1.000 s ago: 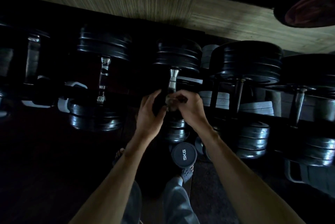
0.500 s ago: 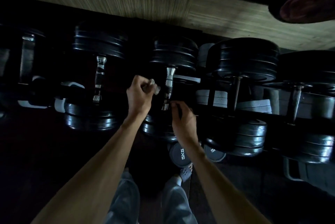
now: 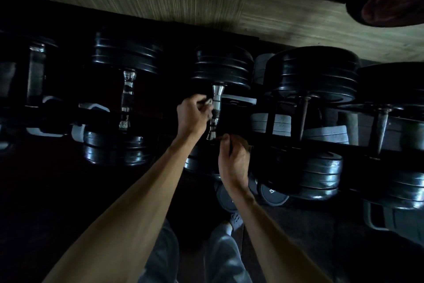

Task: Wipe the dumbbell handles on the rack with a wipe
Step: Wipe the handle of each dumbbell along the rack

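Black dumbbells with chrome handles lie side by side on a dark rack. My left hand (image 3: 192, 114) pinches a small pale wipe (image 3: 208, 102) and holds it against the left side of the middle dumbbell's chrome handle (image 3: 215, 108). My right hand (image 3: 232, 160) sits lower, at the near end of that handle, with its fingers curled; what it touches is lost in the dark. A second chrome handle (image 3: 127, 99) shows on the dumbbell to the left.
Bigger black dumbbells (image 3: 312, 76) fill the rack to the right, with grey plates (image 3: 270, 120) behind them. A small 5 kg dumbbell (image 3: 271, 193) lies on the floor by my feet. A wooden wall panel (image 3: 183, 0) runs along the back. The scene is very dim.
My left hand took the wipe from my right hand, lifted away, then brought it to the middle handle. My right hand dropped to the handle's near end.
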Demonstrator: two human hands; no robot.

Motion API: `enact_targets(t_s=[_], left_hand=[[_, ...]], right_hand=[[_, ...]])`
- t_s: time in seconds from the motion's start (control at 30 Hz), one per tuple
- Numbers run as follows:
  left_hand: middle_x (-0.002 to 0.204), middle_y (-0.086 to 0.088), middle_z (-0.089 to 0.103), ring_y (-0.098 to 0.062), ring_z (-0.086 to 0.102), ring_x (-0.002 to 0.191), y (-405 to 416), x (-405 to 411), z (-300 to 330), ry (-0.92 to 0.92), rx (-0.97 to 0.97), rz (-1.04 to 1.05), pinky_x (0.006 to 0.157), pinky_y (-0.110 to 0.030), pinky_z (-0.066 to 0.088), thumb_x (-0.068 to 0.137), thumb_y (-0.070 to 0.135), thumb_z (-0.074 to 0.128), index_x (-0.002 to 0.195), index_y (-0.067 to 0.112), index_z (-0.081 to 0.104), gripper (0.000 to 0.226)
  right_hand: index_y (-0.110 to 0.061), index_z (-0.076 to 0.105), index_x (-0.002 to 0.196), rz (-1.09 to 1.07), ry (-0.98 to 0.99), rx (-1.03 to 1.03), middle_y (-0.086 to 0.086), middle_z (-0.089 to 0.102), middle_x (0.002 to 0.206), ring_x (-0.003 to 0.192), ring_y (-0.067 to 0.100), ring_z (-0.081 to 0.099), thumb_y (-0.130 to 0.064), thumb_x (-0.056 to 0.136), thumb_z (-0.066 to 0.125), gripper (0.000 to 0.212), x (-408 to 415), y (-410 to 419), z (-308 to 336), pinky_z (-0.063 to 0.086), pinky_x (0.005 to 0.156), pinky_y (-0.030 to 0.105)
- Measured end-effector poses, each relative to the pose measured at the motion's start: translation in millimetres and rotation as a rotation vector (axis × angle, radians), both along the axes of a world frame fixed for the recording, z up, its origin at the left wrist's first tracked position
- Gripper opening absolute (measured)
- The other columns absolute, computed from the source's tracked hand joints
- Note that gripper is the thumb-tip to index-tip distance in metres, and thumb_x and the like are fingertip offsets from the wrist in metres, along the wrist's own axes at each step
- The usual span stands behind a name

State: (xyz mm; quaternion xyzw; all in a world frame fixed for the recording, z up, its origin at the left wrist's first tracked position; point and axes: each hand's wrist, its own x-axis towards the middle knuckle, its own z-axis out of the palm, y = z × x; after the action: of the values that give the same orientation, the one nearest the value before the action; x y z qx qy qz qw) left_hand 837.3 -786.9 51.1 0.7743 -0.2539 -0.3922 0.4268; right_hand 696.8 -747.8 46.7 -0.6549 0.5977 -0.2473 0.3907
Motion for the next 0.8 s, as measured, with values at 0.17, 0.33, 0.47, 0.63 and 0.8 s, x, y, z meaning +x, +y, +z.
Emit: enact_targets(t_s=[0.17, 0.33, 0.47, 0.63, 0.8], left_hand=[[0.079, -0.010, 0.073, -0.001, 0.062, 0.054, -28, 1, 5, 0.044, -0.043, 0.156, 0.057, -0.012, 0.049, 0.084, 0.007, 0.076, 0.088, 0.008, 0.066, 0.011], [0.069, 0.003, 0.068, 0.009, 0.061, 0.051, 21, 2, 5, 0.037, 0.125, -0.134, 0.054, -0.005, 0.045, 0.080, 0.002, 0.079, 0.082, 0.002, 0.067, 0.012], [0.070, -0.001, 0.069, 0.009, 0.061, 0.052, 25, 5, 7, 0.043, 0.173, -0.160, 0.055, -0.005, 0.046, 0.078, 0.003, 0.081, 0.079, 0.004, 0.068, 0.013], [0.072, -0.002, 0.068, 0.004, 0.060, 0.050, -16, 6, 12, 0.097, -0.051, 0.084, 0.056, -0.012, 0.050, 0.079, 0.002, 0.079, 0.084, 0.004, 0.066, 0.014], [0.079, -0.005, 0.071, -0.004, 0.064, 0.060, 7, 6, 3, 0.110, 0.018, -0.039, 0.064, -0.017, 0.054, 0.079, 0.002, 0.079, 0.081, 0.010, 0.065, 0.017]], right_hand=[[-0.002, 0.067, 0.085, 0.011, 0.031, 0.046, 0.006, 0.065, 0.085, 0.094, 0.017, 0.057, -0.039, 0.097, 0.032, 0.053, -3, 0, -3, 0.051, 0.077, 0.038], [-0.002, 0.062, 0.078, -0.021, 0.010, 0.008, -0.008, 0.053, 0.075, 0.082, 0.023, 0.059, -0.035, 0.095, 0.035, 0.047, 0, 1, -1, 0.052, 0.068, 0.042], [-0.003, 0.058, 0.074, -0.033, 0.009, 0.033, -0.008, 0.053, 0.072, 0.082, 0.025, 0.059, -0.028, 0.097, 0.039, 0.039, 0, 1, -1, 0.052, 0.068, 0.046], [-0.003, 0.068, 0.086, -0.014, 0.042, 0.018, 0.008, 0.066, 0.085, 0.091, 0.021, 0.059, -0.040, 0.097, 0.032, 0.052, -2, 1, -7, 0.052, 0.076, 0.044], [-0.003, 0.067, 0.084, -0.023, 0.019, 0.026, 0.007, 0.065, 0.082, 0.089, 0.021, 0.059, -0.039, 0.096, 0.033, 0.051, -2, 1, -7, 0.053, 0.074, 0.046]])
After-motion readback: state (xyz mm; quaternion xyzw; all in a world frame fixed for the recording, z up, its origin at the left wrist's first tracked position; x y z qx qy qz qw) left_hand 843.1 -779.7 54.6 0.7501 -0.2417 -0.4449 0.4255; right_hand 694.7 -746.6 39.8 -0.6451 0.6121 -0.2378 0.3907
